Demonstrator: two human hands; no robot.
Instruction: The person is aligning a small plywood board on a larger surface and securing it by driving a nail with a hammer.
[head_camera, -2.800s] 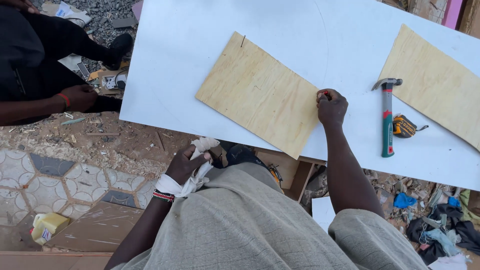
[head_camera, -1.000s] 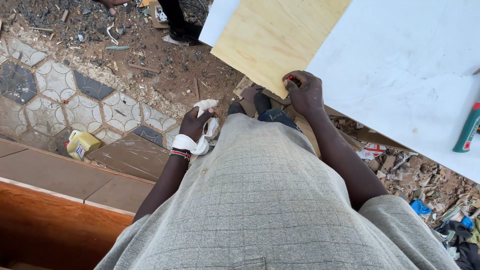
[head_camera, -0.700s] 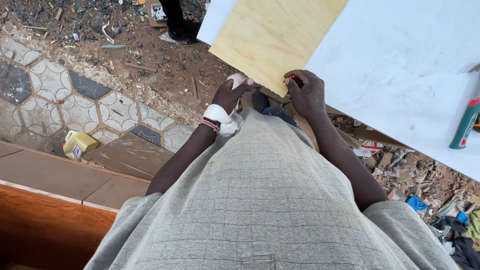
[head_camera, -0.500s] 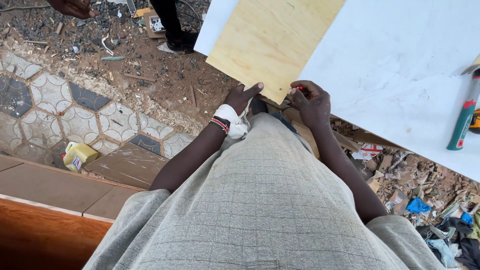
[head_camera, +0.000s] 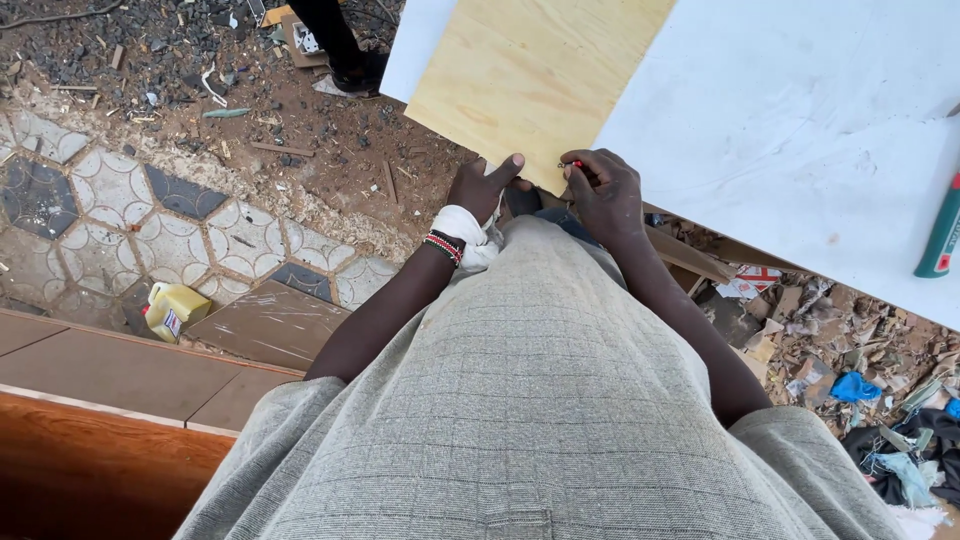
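Single head view, steep downward, close over torso, facing board edge.

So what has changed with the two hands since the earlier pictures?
The left hand, with white cloth at its wrist, rose from the lap to the near corner of the plywood sheet and now touches it. The right hand stayed at that corner, pinching something small and red. The sheet stayed on the white board.
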